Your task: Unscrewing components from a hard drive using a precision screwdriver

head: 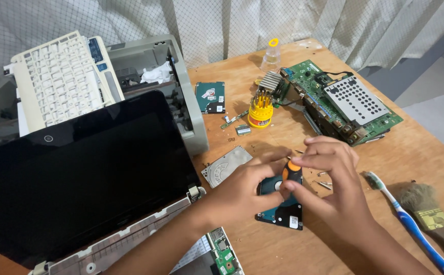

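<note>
Here, hands: the left hand [242,191] presses down on a dark rectangular hard drive with a teal circuit board [282,208]; the right hand [329,175] has its grip pinched on the orange-and-black handle of a small screwdriver [292,173] standing over the drive.
Drive: lies flat on the wooden surface [415,147], near its front middle.
Left edge: an open black-screened laptop [79,173] crowds close, with a silver metal drive cover [227,165] just beside the left hand.
Right edge: a blue-and-white toothbrush [410,221] and a wooden-handled paintbrush [433,216] lie near the right wrist.
Open room: bare wood between the hands and a green circuit board stack [339,99] behind.
Room: pale curtains hang behind the surface.
</note>
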